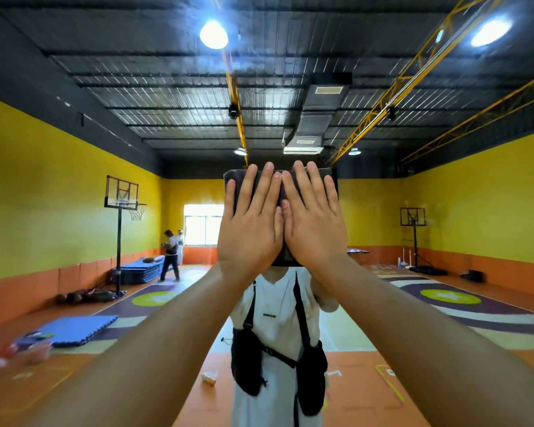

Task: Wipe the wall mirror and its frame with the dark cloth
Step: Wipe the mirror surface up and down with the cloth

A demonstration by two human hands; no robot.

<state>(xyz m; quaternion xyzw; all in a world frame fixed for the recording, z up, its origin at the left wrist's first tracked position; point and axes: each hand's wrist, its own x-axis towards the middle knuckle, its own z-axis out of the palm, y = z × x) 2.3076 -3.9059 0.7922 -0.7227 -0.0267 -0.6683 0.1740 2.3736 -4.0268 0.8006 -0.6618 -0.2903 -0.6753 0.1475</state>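
Found left hand (249, 224) and right hand (315, 224) side by side, both flat, fingers straight and pointing up, curled round nothing, palms pressing on cloth (231, 184). Noted thumbs touching at the centre. Noted bare forearms reaching in from the lower corners.

Found cloth dark grey, folded, held flat against mirror (444, 192) near the middle of the visible glass; showing above the fingertips, at both outer sides and below the heels of the hands.

Recorded in the reflection, directly below cloth, a torso in white shirt (278, 303) with black straps and two black pouches (248, 360) at the waist.

Recorded further out, still in the reflection:
- orange floor (367, 374) with purple, white and green markings;
- blue mat (77, 329) near the floor's left edge, a stack of mats (141, 269) against the left wall;
- left hoop (122, 195) beside that stack, right hoop (413, 217) at the floor's right edge;
- two people (170, 254) at the far left corner, beside a bright window (204, 224);
- yellow walls over orange padding, dark ceiling with lamps (214, 34) and yellow trusses.
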